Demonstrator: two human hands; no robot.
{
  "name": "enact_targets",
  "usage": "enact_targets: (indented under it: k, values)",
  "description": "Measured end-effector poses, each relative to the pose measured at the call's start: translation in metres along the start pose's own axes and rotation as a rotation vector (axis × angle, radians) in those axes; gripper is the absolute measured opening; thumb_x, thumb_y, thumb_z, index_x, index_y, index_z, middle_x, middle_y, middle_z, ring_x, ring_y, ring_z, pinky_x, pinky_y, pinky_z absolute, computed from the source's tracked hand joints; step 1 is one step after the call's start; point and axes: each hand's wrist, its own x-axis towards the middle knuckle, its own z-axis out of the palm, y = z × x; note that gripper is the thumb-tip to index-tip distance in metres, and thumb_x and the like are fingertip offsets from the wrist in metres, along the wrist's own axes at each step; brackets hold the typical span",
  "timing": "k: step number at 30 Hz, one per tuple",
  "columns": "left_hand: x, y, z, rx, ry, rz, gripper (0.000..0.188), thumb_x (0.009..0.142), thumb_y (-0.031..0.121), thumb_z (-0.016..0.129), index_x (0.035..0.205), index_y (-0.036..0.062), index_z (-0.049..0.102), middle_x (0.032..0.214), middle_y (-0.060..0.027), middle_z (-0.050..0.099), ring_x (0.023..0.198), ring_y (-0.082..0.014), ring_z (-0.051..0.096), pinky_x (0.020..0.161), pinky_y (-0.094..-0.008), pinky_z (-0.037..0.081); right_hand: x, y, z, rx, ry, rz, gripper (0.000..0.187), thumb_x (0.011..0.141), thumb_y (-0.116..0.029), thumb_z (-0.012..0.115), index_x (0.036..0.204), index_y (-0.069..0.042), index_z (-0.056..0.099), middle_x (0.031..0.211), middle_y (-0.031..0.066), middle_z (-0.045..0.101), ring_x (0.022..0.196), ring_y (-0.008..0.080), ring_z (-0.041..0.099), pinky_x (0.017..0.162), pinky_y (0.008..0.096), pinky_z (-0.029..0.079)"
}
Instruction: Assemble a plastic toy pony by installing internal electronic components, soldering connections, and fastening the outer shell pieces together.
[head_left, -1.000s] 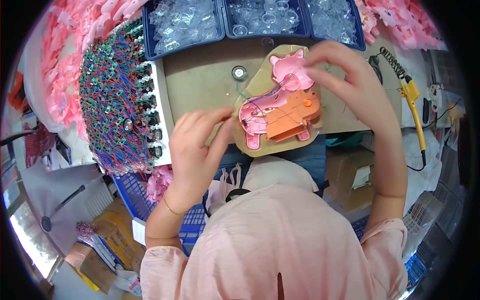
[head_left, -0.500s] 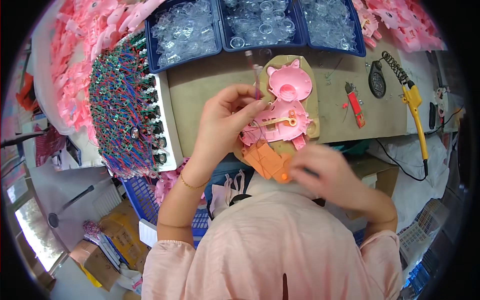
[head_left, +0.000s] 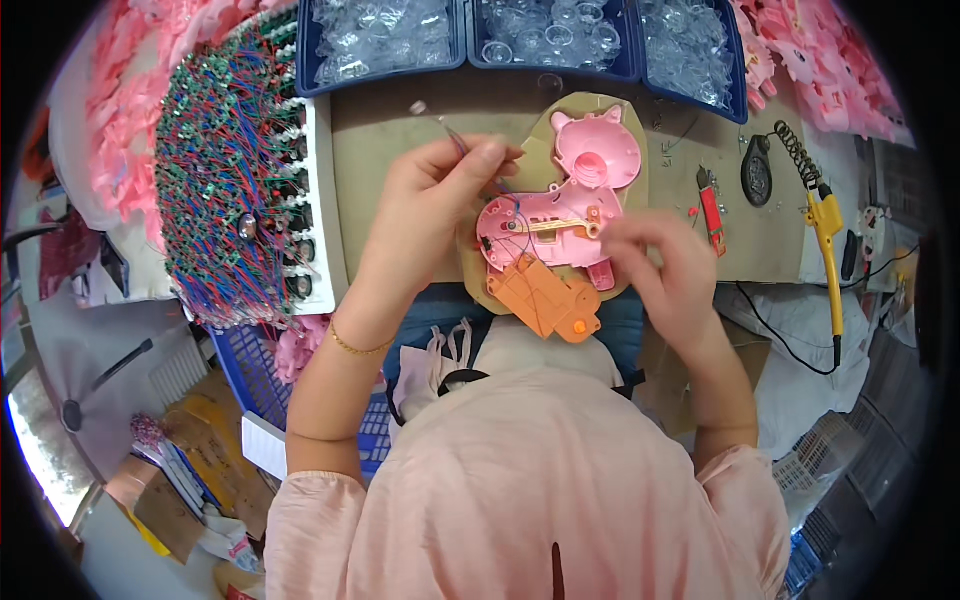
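My left hand (head_left: 435, 195) is closed in a pinch on thin wires (head_left: 458, 140), whose small clear-white tip sticks up past the fingers. Below it a pink animal-shaped plastic shell half (head_left: 560, 215) lies on a tan holder (head_left: 632, 150), its round head part pointing away from me. A pale yellow lever (head_left: 552, 229) crosses the inside of the shell. At the near edge sits an orange plastic box (head_left: 535, 298) with thin wires over it. My right hand (head_left: 668, 268), slightly blurred, is beside the lever's right end, thumb apart from the fingers and nothing visible in it.
Blue trays (head_left: 385, 75) of clear plastic parts line the back. At the left, a mass of wired circuit boards (head_left: 235, 180) lies by a white tray edge. Red-handled cutters (head_left: 712, 215) and a yellow soldering iron (head_left: 826, 225) are on the right. Pink shells (head_left: 830, 65) pile up behind.
My left hand has shifted left, its wires now leaning leftward. My right hand has risen from the orange box to the lever's right end. The whole view has shifted a little.
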Motion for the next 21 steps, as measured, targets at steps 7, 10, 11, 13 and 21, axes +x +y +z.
enact_targets:
  k: [7, 10, 11, 13, 21]
  values:
    - [0.001, 0.009, 0.003, 0.854, -0.286, 0.534, 0.023, 0.073, 0.012, 0.068, 0.094, 0.0062, 0.065, 0.086, -0.0058, 0.063, 0.084, -0.0212, 0.056, 0.078, -0.0314, 0.043, 0.006, 0.000, -0.022, 0.779, -0.153, 0.590, 0.013, 0.075, 0.008, 0.060, 0.087, 0.005, 0.057, 0.089, 0.0122, 0.058, 0.075, 0.0164, 0.060, 0.066, 0.0274, 0.050]
    - [0.003, 0.004, 0.003, 0.963, -0.215, 0.503, 0.023, 0.073, 0.011, 0.068, 0.096, 0.0060, 0.065, 0.084, -0.0058, 0.062, 0.081, -0.0210, 0.055, 0.079, -0.0316, 0.042, 0.004, -0.003, -0.020, 0.883, -0.220, 0.585, 0.014, 0.076, 0.008, 0.058, 0.090, 0.007, 0.060, 0.087, 0.0122, 0.059, 0.076, 0.0165, 0.061, 0.065, 0.0264, 0.051]
    - [0.003, 0.003, 0.004, 0.885, -0.181, 0.471, 0.024, 0.073, 0.011, 0.068, 0.097, 0.0057, 0.065, 0.083, -0.0058, 0.062, 0.082, -0.0208, 0.054, 0.079, -0.0316, 0.041, 0.003, -0.007, -0.018, 0.884, -0.226, 0.586, 0.014, 0.076, 0.008, 0.058, 0.090, 0.007, 0.060, 0.087, 0.0122, 0.059, 0.076, 0.0165, 0.061, 0.065, 0.0264, 0.051]
    - [0.000, 0.003, 0.003, 0.806, -0.143, 0.434, 0.025, 0.074, 0.010, 0.068, 0.098, 0.0053, 0.065, 0.083, -0.0059, 0.062, 0.082, -0.0206, 0.054, 0.079, -0.0316, 0.041, -0.001, -0.014, -0.014, 0.678, -0.097, 0.717, 0.010, 0.077, 0.007, 0.059, 0.087, 0.007, 0.060, 0.083, 0.0105, 0.061, 0.074, 0.0152, 0.061, 0.064, 0.0265, 0.051]
    - [-0.005, -0.016, 0.004, 0.916, 0.126, 0.593, 0.021, 0.078, 0.008, 0.064, 0.099, 0.0039, 0.064, 0.084, -0.0071, 0.062, 0.085, -0.0226, 0.055, 0.077, -0.0303, 0.043, 0.020, 0.000, 0.025, -0.105, -0.056, -0.025, 0.009, 0.074, -0.004, 0.066, 0.083, -0.003, 0.063, 0.078, 0.0064, 0.061, 0.070, 0.0209, 0.059, 0.061, 0.0296, 0.044]
